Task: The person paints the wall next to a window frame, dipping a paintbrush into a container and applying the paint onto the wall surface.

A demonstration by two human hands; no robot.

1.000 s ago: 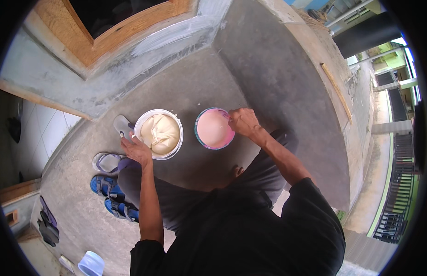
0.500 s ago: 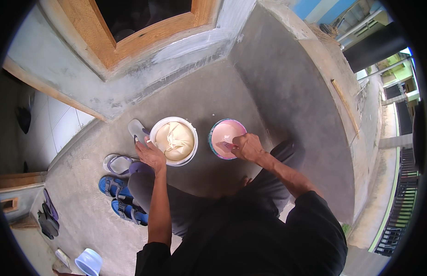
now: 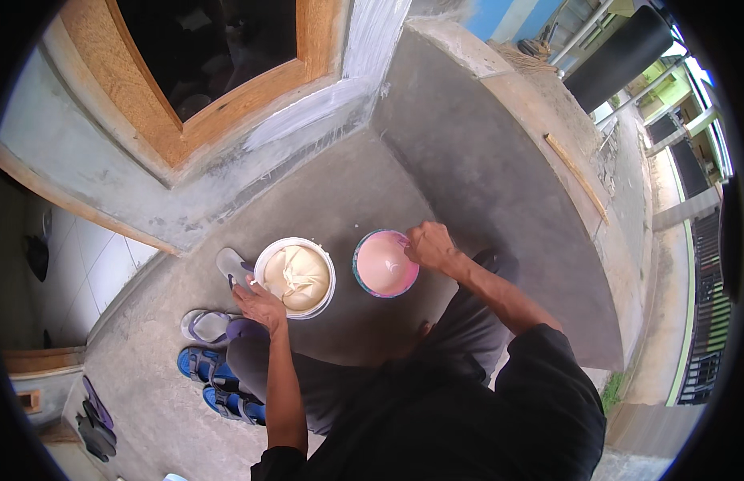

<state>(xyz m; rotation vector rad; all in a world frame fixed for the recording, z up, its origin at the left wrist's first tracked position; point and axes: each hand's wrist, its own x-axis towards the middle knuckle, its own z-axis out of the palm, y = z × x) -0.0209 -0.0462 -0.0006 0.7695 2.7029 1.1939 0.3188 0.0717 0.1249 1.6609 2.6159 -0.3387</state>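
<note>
A white bucket [image 3: 330, 290] stands on the floor, with a cream-coloured, creased mass [image 3: 298, 276] filling its top. My left hand [image 3: 262, 305] is at the bucket's left side, fingers apart, close to the rim. To the right is a smaller tub [image 3: 356, 273] with a pink and teal rim, containing smooth pink liquid [image 3: 383, 263]. At the tub's upper right rim, my right hand [image 3: 433, 247] is closed around something small and pinkish; the fingers hide most of it.
Slippers [image 3: 205, 325] and blue strapped sandals [image 3: 231, 404] lie left of my folded legs. A low grey wall [image 3: 476, 144] curves along the right, with a wooden stick [image 3: 576, 178] on its ledge. Ahead is a wood-framed opening [image 3: 235, 104].
My right hand has shifted from over the pink liquid to the tub's upper right rim. The view has turned slightly; my left hand stays beside the white bucket.
</note>
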